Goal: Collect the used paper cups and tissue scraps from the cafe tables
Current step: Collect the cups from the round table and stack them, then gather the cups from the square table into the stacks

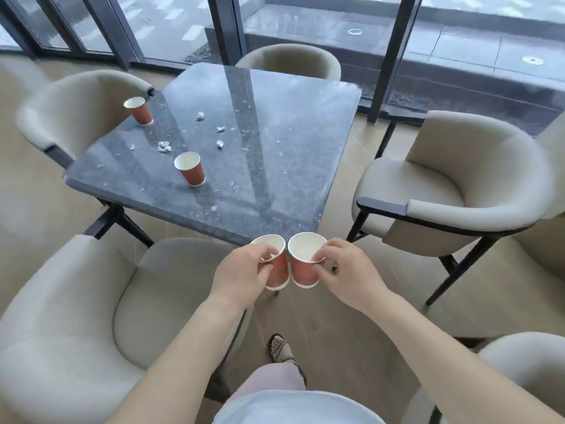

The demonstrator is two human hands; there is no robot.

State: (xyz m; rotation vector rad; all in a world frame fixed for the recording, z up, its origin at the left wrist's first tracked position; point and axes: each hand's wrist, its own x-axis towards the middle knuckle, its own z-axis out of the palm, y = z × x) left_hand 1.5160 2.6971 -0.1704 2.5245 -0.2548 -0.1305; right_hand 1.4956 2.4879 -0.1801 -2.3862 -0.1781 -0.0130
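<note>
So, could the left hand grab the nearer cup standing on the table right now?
Probably not yet. The left hand grips a cup, so its fingers are taken. Nothing stands between it and the nearer table cup, though.

wears a white top (293, 407), pale trousers (270, 379), dark braided sandal (282, 350).

Four red paper cups (139, 111) (190, 169) (276, 270) (304, 272) (two toward 10 o'clock on the worktop (290, 133), two held), at least five tissue scraps (200, 116), five armchairs (452, 185).
</note>
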